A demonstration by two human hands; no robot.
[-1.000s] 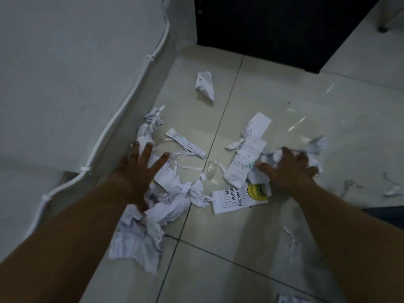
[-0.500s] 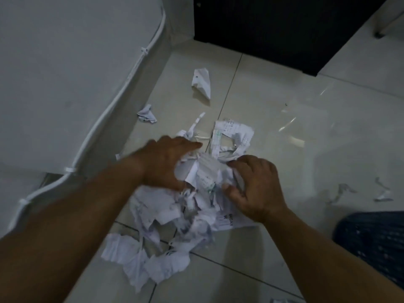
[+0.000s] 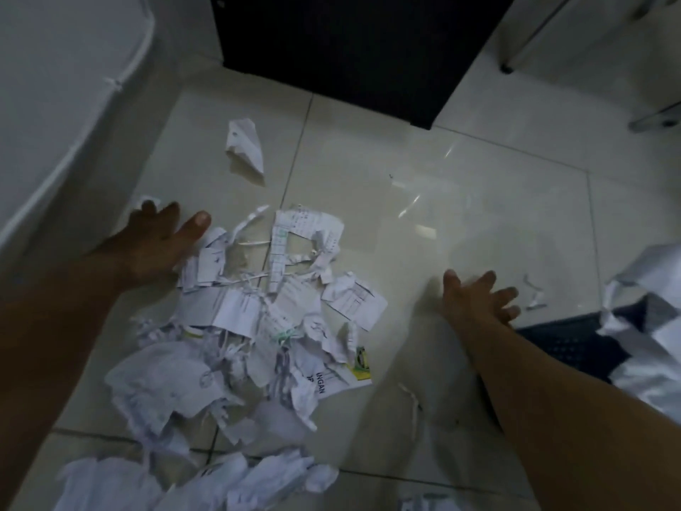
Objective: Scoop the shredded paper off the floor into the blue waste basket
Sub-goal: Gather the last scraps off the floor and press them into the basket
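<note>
A heap of torn white paper (image 3: 254,322) lies on the pale tiled floor in the middle of the view. My left hand (image 3: 154,245) is spread flat at the heap's upper left edge, fingers reaching over a small scrap by the wall. My right hand (image 3: 475,300) hovers open to the right of the heap, holding nothing, fingers pointing at small shreds (image 3: 534,295). The dark blue waste basket (image 3: 567,337) shows at the right edge, with white paper (image 3: 648,326) in it. A single crumpled piece (image 3: 245,145) lies apart, farther up the floor.
A white wall (image 3: 55,105) with a white cable (image 3: 73,149) runs along the left. A black cabinet (image 3: 350,42) stands on the floor at the top. More crumpled paper (image 3: 206,481) lies along the bottom edge. Metal furniture legs (image 3: 656,121) show top right.
Both hands were pressed together on the gathered heap half a second ago. Now they have parted: the left moved out left toward the wall, the right swung out right toward the basket.
</note>
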